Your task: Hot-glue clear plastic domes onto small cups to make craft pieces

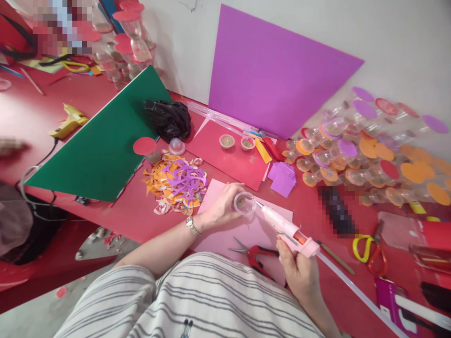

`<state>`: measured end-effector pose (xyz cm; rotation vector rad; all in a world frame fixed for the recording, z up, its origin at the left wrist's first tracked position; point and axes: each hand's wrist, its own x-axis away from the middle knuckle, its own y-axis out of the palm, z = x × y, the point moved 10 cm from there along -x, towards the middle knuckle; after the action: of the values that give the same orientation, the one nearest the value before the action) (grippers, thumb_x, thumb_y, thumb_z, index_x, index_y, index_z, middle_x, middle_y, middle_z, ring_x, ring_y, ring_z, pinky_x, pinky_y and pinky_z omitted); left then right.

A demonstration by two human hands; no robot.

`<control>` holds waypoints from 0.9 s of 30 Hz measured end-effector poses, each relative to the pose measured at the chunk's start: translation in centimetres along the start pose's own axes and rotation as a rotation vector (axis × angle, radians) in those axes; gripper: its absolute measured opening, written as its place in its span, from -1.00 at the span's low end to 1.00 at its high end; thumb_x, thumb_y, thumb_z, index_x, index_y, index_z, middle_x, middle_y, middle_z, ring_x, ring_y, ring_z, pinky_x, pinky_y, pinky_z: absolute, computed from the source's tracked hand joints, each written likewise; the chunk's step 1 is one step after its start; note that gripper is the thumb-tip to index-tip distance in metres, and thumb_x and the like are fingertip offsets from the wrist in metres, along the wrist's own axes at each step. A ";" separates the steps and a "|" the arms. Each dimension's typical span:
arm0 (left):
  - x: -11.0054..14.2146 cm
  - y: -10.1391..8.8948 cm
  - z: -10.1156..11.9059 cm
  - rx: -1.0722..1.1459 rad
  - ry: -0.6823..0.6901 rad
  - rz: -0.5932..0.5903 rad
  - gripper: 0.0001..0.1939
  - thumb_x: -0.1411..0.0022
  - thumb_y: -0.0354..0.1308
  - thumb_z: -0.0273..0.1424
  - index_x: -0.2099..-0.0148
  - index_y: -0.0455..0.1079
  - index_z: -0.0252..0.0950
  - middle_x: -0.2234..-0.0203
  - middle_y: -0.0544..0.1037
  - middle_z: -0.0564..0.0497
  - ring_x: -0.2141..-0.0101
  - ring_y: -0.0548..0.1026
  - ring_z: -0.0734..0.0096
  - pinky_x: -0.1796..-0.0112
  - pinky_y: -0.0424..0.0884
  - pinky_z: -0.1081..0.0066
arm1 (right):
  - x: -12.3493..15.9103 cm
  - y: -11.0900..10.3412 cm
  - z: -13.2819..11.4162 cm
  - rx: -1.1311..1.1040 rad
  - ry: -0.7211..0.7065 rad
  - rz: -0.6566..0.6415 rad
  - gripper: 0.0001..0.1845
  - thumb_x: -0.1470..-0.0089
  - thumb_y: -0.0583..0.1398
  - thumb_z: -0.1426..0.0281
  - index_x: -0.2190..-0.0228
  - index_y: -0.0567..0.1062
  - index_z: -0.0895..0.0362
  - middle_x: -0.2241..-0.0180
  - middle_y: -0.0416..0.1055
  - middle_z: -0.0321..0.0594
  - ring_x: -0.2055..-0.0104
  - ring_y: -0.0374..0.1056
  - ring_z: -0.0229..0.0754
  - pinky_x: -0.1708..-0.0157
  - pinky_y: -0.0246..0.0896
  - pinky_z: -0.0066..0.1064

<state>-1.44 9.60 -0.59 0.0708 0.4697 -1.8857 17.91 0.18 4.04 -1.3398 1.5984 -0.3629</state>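
My left hand (225, 206), with a watch on its wrist, is closed around a small clear plastic cup (244, 203) over a pink sheet (214, 237). Something brownish shows inside the cup. In my right hand (299, 267) is a pink hot glue gun (287, 229), its metal nozzle at the cup's rim; whether it touches I cannot tell. A long clear glue stick (355, 291) trails from the gun's back end. Below the gun lie red-handled scissors (255, 256), partly hidden by my right hand.
Paper scraps (178, 180) lie left of the pink sheet, two filled cups (227, 142) on a red sheet (225, 162) behind. Joined cups with coloured discs (366, 145) crowd the right. A green board (102, 150) stands left, a purple board (271, 70) against the wall.
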 end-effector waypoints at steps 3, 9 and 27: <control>0.0 0.2 0.5 0.017 0.033 -0.029 -0.59 -0.21 0.28 -0.31 -0.06 0.30 -0.25 0.02 0.49 -0.19 -0.29 0.20 0.00 -0.23 0.19 -0.01 | 0.3 0.5 1.2 -0.014 0.092 -0.022 -0.55 -0.23 0.16 0.08 0.42 0.57 0.19 0.61 0.49 -0.12 0.64 0.36 -0.19 0.70 0.24 -0.43; 0.1 0.6 1.0 0.013 0.034 -0.066 -0.58 -0.21 0.27 -0.32 -0.09 0.30 -0.24 -0.02 0.49 -0.19 -0.34 0.13 -0.02 -0.26 0.15 -0.04 | 0.7 0.7 1.8 -0.048 0.118 -0.017 -0.56 -0.21 0.17 0.07 0.39 0.58 0.20 0.57 0.51 -0.08 0.62 0.40 -0.17 0.66 0.30 -0.41; -0.1 0.0 0.0 0.047 -0.007 -0.032 -0.57 -0.17 0.24 -0.34 -0.08 0.29 -0.24 -0.04 0.47 -0.17 -0.31 0.17 -0.02 -0.29 0.12 -0.06 | 0.5 0.0 0.6 0.018 0.025 0.030 -0.60 -0.25 0.16 0.15 0.45 0.54 0.19 0.62 0.48 -0.13 0.67 0.33 -0.20 0.71 0.20 -0.41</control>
<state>-1.42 9.66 -0.57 0.0887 0.4241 -1.9277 18.46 -0.03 3.50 -1.3013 1.6309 -0.3763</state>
